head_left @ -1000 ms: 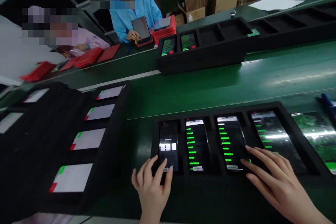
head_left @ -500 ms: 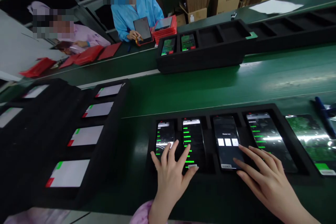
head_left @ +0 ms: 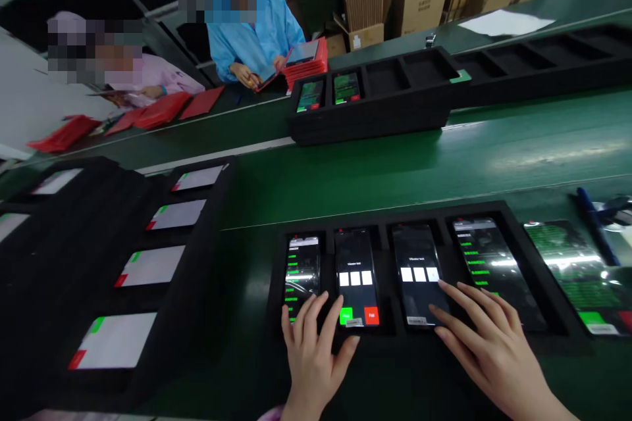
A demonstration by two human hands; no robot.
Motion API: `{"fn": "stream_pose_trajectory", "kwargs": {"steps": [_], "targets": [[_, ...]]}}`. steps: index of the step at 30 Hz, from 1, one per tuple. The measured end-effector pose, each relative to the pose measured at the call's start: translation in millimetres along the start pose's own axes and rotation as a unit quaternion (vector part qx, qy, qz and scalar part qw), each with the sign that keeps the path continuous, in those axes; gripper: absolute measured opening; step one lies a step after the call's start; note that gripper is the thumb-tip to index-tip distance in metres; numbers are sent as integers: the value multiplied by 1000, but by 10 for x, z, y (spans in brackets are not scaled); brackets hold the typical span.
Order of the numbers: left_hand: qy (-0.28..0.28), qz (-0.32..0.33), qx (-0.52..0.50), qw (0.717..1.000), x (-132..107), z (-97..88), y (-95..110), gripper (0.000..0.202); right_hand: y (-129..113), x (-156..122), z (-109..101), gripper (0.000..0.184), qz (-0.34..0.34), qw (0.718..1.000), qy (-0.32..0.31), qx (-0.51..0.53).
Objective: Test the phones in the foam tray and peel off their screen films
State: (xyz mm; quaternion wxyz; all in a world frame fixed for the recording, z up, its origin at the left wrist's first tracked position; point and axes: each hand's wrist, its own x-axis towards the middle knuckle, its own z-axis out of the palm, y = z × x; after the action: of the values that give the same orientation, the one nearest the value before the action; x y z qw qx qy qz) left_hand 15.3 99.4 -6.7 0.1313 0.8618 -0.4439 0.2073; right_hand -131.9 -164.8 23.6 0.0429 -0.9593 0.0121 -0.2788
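A black foam tray (head_left: 385, 335) in front of me holds several smartphones, screens up. Over the lower end of the leftmost smartphone (head_left: 302, 270) lies my left hand (head_left: 313, 348), fingers spread, its index fingertip near the second smartphone (head_left: 355, 256). That second screen reads "Vibrator test" above white squares, with green and red buttons below. My right hand (head_left: 494, 342) is open, with fingertips at the right edge of the third smartphone (head_left: 415, 256), which shows the same test without the coloured buttons. The fourth smartphone (head_left: 478, 243) displays a list with green lines, partly behind my right hand.
Right of the tray lies another smartphone (head_left: 567, 256) beside a blue pen (head_left: 595, 223). Stacked black trays (head_left: 197, 263) with white-screened phones stand at left. Across the green bench (head_left: 276, 177) are more foam trays (head_left: 375, 112), red pouches (head_left: 306, 62) and two co-workers.
The second smartphone's screen has switched from a green-lined list to the vibrator test. My left hand has drawn back toward me. The blue-clad co-worker has lowered the device they hold.
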Motion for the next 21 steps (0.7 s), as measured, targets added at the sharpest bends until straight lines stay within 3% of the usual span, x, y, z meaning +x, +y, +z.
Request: {"fn": "stream_pose_trajectory", "kwargs": {"steps": [10, 21], "targets": [[-21, 63, 10, 998, -7, 34, -49, 43, -34, -112, 28, 24, 66, 997, -40, 18], [-42, 15, -1, 999, -104, 93, -43, 41, -57, -77, -2, 17, 68, 996, -49, 1]]}}
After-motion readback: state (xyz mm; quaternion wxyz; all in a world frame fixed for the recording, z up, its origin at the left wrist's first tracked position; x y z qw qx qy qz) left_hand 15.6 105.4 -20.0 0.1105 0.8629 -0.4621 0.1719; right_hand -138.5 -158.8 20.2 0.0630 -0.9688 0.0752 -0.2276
